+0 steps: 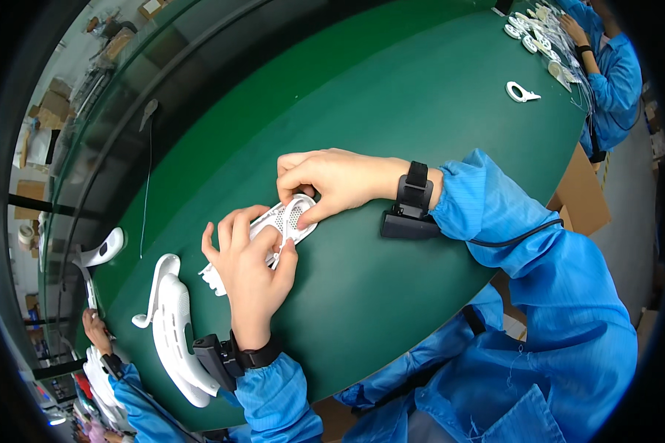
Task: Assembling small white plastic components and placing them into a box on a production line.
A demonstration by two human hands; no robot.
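A white plastic shell (310,221) with a perforated grille lies at a slant over the green table, between my two hands. My left hand (253,269) is closed on its near-left part, thumb and fingertips pressing at the inner edge. My right hand (340,181) grips the far-right rounded end, its thumb inside the rim and its fingers curled at the far edge. Part of the shell is hidden under my left fingers. Both wrists wear black straps with small black boxes.
Left of my left hand lie curved white shells (171,325) and a slim curved white piece (155,292). A white ring-shaped part (521,92) sits far right, near a pile of similar parts (536,37) and a co-worker's hand (573,31). Another person's hand (96,330) is at lower left.
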